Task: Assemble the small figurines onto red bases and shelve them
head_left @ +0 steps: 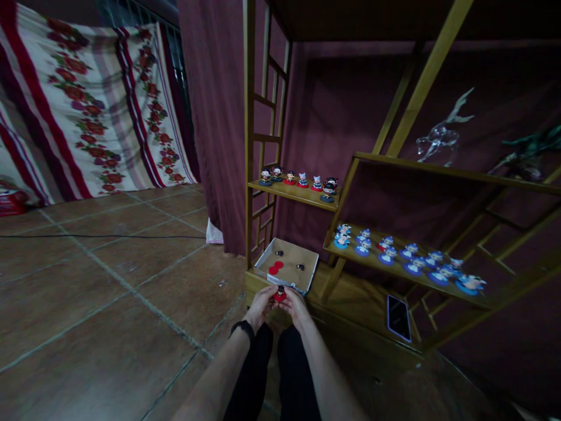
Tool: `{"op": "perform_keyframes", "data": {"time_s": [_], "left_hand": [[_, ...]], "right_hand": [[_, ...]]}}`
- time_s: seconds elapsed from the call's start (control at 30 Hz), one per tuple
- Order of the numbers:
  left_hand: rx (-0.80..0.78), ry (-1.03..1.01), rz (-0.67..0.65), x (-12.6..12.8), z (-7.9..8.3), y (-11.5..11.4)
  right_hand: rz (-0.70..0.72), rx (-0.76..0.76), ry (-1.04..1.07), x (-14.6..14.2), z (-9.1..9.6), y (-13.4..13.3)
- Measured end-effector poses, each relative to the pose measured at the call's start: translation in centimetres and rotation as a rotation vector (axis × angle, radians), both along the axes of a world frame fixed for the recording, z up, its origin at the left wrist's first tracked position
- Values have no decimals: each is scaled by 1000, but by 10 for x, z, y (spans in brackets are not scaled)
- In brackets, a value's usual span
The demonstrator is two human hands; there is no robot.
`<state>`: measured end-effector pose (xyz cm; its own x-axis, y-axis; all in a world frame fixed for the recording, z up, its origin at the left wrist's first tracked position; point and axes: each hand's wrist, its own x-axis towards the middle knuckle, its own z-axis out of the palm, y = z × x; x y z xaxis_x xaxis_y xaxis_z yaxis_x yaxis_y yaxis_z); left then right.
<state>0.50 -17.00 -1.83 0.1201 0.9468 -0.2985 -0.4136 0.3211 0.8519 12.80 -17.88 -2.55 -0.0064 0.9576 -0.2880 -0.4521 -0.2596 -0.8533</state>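
My left hand (262, 304) and my right hand (294, 305) meet low in the middle, fingers pinched together on a small figurine with a red base (280, 294). They are just in front of a shallow cardboard box (307, 272) on the bottom shelf. Inside the box lie red round bases (275, 268) and two small dark pieces (300, 267). A black band sits on my left wrist.
A wooden shelf unit (249, 134) holds a row of figurines on red and dark bases (302, 181) and several on blue bases (409, 254). A phone (398, 317) lies on the bottom shelf. A glass deer (440, 135) stands higher up. Tiled floor (100, 292) spreads left, with a floral cloth (92, 105) and a cable.
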Motion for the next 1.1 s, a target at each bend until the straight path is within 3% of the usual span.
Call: {"op": "perform_keyframes", "data": {"time_s": [0.73,0.93,1.1], "left_hand": [[7,-96,11,-2,-3,0],[-6,-79,-10,-2,-5,1],[7,-85,111,-4,-6,3]], "right_hand": [[101,43,-117,-5,2,-4],[64,27,-136,-6,-3,-2],[-87,140,-340,-8,4,-8]]}}
